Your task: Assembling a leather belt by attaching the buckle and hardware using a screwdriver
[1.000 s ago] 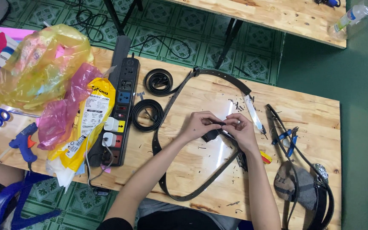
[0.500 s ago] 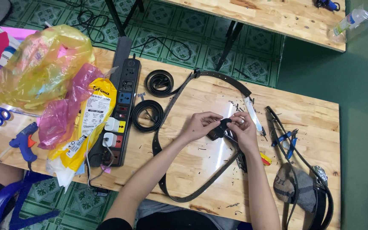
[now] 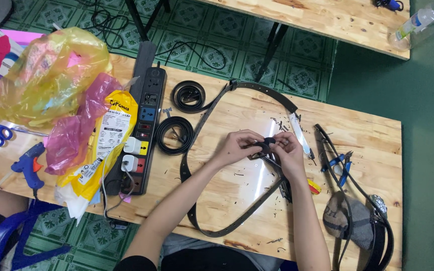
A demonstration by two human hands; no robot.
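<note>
Nearest, the counter has bare wood along its front edge, where the long black belt loops close to the rim. Further in, both forearms reach forward and meet above the middle. The left hand and right hand are each pinched on the belt's folded end, which sits between their fingertips, just above the wood. Beyond lie two coiled belts, a power strip and plastic bags; pliers lie to the right.
</note>
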